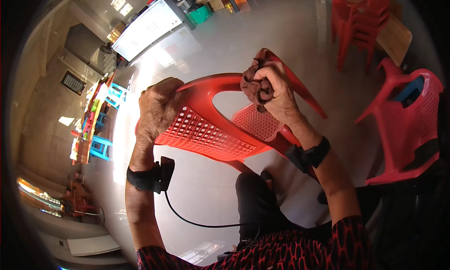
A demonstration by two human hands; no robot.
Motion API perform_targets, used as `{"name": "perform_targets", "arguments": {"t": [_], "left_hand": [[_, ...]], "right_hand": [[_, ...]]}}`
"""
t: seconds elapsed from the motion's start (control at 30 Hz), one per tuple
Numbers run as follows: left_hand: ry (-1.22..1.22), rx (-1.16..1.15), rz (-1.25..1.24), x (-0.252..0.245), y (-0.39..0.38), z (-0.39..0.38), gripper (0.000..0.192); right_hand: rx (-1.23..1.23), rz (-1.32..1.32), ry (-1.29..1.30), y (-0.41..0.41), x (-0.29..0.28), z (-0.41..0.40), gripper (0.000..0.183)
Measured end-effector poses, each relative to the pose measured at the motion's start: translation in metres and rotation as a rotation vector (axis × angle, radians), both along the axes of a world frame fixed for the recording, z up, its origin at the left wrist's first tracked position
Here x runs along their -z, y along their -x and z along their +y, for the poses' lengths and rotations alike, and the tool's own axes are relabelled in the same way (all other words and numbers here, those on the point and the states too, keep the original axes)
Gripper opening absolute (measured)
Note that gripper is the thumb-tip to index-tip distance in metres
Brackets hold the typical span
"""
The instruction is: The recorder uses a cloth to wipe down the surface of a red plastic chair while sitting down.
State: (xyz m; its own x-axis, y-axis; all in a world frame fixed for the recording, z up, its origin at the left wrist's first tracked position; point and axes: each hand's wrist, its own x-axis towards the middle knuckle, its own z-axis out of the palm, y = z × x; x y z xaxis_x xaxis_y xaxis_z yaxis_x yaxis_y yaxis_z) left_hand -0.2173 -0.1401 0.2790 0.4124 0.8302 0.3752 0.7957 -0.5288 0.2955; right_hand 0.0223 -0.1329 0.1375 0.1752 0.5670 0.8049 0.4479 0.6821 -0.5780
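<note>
A red plastic chair (200, 90) is tilted in front of me, its perforated panel (207, 134) facing up towards me. My left hand (160, 106) grips the chair's edge at the left. In my right hand (281, 94) is a bunched brown cloth (254, 85), pressed against the red frame near the far corner. Fingers and cloth hide part of that frame. A chair leg (309, 96) juts out beyond my right hand. Both wrists wear black straps with small devices, and a cable runs from the left one.
On the right stand a pink plastic chair (397, 129) and a stack of red plastic chairs (362, 30), with a wooden board (395, 39) beside it. A white chest freezer (147, 30) and a green container (199, 14) are at the back. Blue stools (101, 147) line a table at left.
</note>
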Motion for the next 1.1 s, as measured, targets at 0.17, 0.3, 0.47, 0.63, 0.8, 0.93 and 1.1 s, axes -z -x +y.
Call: {"name": "perform_targets", "arguments": {"t": [0.17,0.3,0.47,0.63,0.8,0.93,1.1], "left_hand": [[0.16,0.074,-0.139,0.003,0.018,0.004,0.014],[0.233,0.127,-0.195,-0.001,0.025,0.004,0.016],[0.205,0.134,-0.112,-0.01,0.029,0.004,0.014],[-0.336,0.141,0.397,-0.006,-0.032,-0.021,0.046],[-0.361,0.037,0.626,0.033,-0.075,-0.015,0.052],[-0.302,0.01,0.582,0.034,-0.062,-0.011,0.051],[-0.332,0.097,0.529,0.046,-0.047,-0.009,0.041]], "right_hand": [[-0.495,-0.103,0.381,-0.022,-0.003,0.02,0.047],[-0.225,-0.328,-0.075,-0.017,-0.014,0.022,0.051],[-0.108,-0.287,-0.205,0.001,-0.017,0.015,0.052],[-0.047,-0.253,-0.204,0.009,-0.018,0.006,0.048],[0.029,-0.26,-0.209,0.031,-0.007,-0.003,0.04],[-0.28,0.221,0.117,0.014,0.012,-0.001,0.037],[0.056,0.525,0.451,-0.031,0.047,0.067,0.04]]}}
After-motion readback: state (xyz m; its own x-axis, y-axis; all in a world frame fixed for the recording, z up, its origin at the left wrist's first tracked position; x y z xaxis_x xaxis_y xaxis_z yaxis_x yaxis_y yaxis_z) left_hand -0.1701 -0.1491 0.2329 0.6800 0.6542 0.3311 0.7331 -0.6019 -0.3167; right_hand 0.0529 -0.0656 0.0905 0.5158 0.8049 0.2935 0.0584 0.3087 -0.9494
